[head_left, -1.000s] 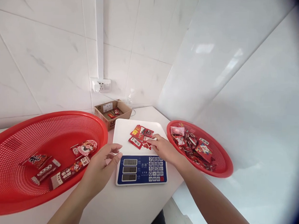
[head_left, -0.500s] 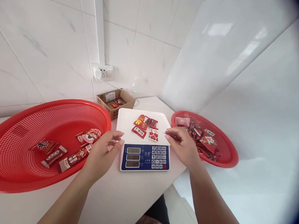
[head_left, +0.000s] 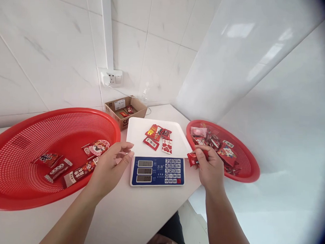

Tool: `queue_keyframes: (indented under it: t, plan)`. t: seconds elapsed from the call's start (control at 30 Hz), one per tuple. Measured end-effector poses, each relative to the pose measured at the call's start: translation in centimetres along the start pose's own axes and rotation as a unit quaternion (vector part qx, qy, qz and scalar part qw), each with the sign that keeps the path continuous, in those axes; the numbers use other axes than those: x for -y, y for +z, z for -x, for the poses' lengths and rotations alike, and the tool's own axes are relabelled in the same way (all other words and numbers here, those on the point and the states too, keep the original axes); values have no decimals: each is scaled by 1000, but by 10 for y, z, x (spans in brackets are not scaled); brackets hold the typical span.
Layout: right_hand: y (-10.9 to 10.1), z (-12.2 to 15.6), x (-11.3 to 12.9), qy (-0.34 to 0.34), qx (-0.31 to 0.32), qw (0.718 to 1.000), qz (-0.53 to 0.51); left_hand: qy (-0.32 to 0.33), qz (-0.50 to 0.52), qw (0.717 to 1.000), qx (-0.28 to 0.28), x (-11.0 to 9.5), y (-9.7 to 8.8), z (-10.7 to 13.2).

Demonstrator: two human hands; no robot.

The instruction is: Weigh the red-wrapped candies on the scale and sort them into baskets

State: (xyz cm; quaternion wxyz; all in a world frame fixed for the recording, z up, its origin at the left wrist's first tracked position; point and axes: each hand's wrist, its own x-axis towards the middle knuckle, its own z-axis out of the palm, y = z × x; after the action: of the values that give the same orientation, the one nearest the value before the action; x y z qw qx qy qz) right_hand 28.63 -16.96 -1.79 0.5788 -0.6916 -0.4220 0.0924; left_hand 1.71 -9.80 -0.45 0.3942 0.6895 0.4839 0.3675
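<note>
A digital scale [head_left: 158,171] with a white pan [head_left: 137,131] stands before me on the table. Several small red and white snack packets [head_left: 154,132] lie on the pan. My right hand [head_left: 210,166] pinches a red snack packet [head_left: 192,159] just off the pan's right front corner, close to the right basket. My left hand [head_left: 114,163] hovers by the pan's left front corner, thumb and fingers apart, holding nothing. It is beside the rim of the left red basket [head_left: 56,114], where several snack packets [head_left: 80,172] lie.
A smaller red basket [head_left: 253,168] on the right is heaped with wrapped snacks [head_left: 226,152]. Behind the scale, a cardboard box [head_left: 140,114] holds a few packets. A cable runs from a plug in the wall socket [head_left: 114,78]. Tiled walls close off the corner.
My right hand has moved right, away from the pan, and the red packet in its fingers now shows clearly. The left hand and the packets on the pan are practically unmoved.
</note>
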Motion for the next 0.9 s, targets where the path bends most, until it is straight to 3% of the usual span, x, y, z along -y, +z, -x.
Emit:
queue_keyframes:
  t: [0.2,0.4,0.5,0.63,0.77,0.9]
  plan:
    - [5,3,-2,5,17,1000,5,-3,4,1000,11,2,0,1]
    - [19,5,-15,28,133,986,-97,3,13,1000,24,1,2,0]
    - [30,-1,-15,12,164,985,-55,2,17,1000,27,0,3,-1]
    - [49,-19,-11,-25,138,989,48,4,23,999,34,2,3,1]
    - [69,-38,-12,-42,135,989,49,18,22,999,39,3,3,2]
    - [83,-53,-12,-70,204,975,52,24,16,999,39,3,4,1]
